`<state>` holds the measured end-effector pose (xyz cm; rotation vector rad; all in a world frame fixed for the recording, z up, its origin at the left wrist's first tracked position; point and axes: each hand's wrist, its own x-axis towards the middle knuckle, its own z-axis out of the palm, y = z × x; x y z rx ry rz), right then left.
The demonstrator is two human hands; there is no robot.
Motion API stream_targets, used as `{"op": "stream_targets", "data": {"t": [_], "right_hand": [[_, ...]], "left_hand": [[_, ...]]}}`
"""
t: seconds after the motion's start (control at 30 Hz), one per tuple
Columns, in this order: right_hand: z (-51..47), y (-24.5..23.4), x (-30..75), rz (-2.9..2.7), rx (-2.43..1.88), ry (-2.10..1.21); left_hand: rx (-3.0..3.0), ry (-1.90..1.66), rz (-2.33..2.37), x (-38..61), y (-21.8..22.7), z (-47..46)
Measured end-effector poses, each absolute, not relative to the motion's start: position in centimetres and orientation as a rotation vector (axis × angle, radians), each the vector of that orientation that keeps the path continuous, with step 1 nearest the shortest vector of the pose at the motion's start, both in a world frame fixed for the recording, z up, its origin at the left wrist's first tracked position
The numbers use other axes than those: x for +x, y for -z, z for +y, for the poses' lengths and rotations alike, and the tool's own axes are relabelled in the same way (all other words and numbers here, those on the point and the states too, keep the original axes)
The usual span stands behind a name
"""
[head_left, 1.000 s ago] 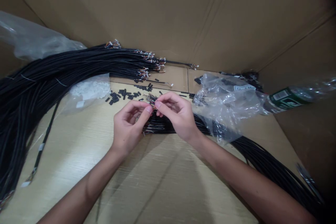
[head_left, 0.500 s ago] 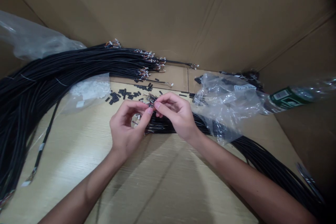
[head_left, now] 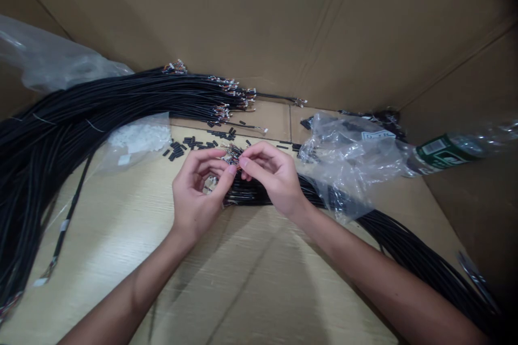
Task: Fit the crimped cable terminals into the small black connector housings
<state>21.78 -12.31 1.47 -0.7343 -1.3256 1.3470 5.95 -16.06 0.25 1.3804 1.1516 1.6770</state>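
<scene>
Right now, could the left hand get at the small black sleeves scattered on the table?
Probably yes: the left hand is pinching wire ends, but the black sleeves lie just beyond it with bare table between.

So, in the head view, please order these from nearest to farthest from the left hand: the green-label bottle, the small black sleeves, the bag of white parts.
From the left hand:
1. Small black sleeves, scattered on the table just beyond the fingers.
2. Bag of white parts, to the left, beside the big cable bundle.
3. Green-label bottle, far right, by the cardboard wall.
</scene>
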Motion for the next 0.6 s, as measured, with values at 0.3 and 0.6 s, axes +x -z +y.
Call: {"op": "stream_targets", "data": {"t": [0.3,0.6], "right_hand": [[-12.07,-1.13,21.68,-1.299,-0.79,-1.378],[-11.9,-1.08,21.55,-1.261,-0.755,-1.434]], "left_hand": [[1.38,-1.628,1.204,5.9,-0.19,-15.87],[1.311,-1.598,1.188,5.78,-0.16,-15.87]]}}
